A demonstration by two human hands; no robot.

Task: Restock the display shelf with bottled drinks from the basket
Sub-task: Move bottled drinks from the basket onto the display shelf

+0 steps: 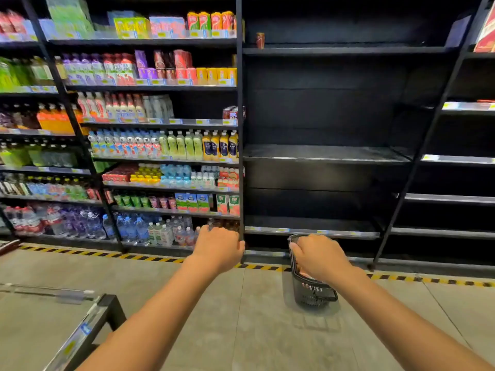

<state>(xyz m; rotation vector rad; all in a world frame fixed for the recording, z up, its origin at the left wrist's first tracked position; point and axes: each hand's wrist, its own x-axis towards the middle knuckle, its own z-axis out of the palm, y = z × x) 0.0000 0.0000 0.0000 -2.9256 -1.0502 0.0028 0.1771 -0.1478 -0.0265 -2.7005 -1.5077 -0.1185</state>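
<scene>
The black display shelf (321, 153) stood bare across every tier in view but for one lone can (260, 40) high up, while the neighbouring bay (160, 145) to its left was full, so restocking looked barely begun. The black basket (312, 294) sat on the floor just before the empty bay. The left hand (218, 247) hung loosely curled, holding nothing. The right hand (318, 257) reached into the basket, its fingertips hidden, so any grip was unclear. Pink-labelled bottles (304, 273) lay inside.
</scene>
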